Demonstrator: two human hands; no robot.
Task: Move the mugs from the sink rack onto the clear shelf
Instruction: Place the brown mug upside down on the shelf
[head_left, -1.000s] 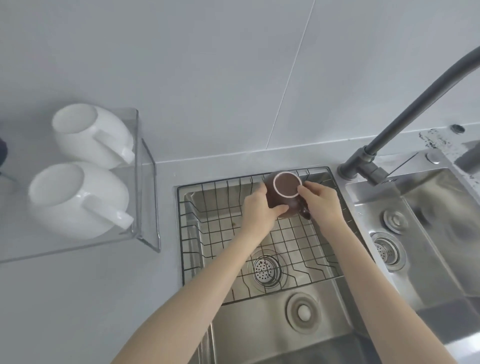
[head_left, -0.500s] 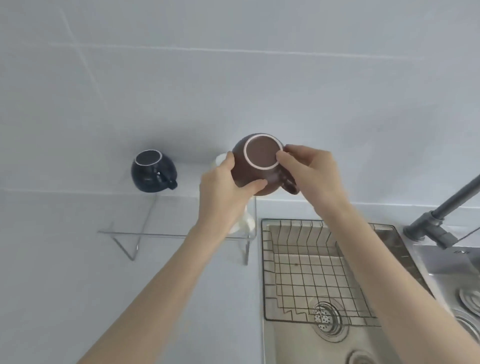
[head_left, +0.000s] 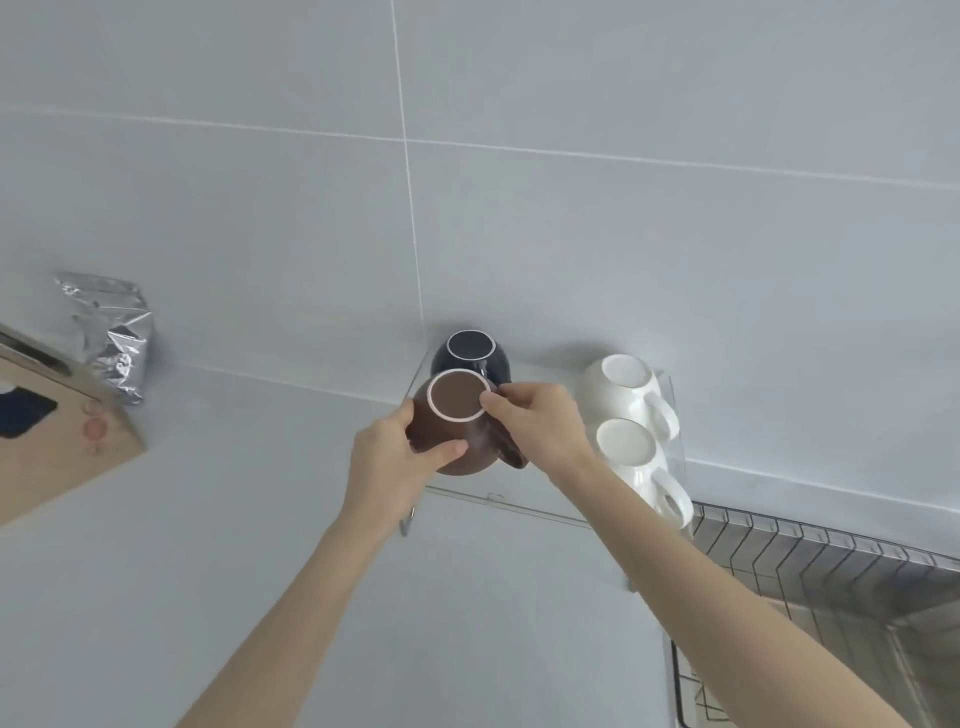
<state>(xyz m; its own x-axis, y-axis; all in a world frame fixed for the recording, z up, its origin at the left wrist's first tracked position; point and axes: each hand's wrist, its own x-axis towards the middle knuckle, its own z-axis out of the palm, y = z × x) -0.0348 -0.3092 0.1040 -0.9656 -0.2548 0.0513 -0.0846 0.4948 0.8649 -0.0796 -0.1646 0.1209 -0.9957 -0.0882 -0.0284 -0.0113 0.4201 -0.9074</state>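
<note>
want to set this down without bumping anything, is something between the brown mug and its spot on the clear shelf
Nothing visible blocks it. Both hands, left and right, hold the brown mug upside down over the clear shelf. The navy mug sits behind, two white mugs to the right.

Three upturned mugs are carried on the clear shelf (head_left: 519, 500): a navy mug (head_left: 470, 353) and two white mugs (head_left: 626, 387).

The brown mug (head_left: 457, 431) hides the front of the dark blue mug (head_left: 470, 353) at 12 o'clock. The sink rack (head_left: 810, 566) is cut by the frame at 4 o'clock, the cardboard box (head_left: 52, 431) at 9 o'clock. The clear shelf (head_left: 519, 501) shows only faint edges.
</note>
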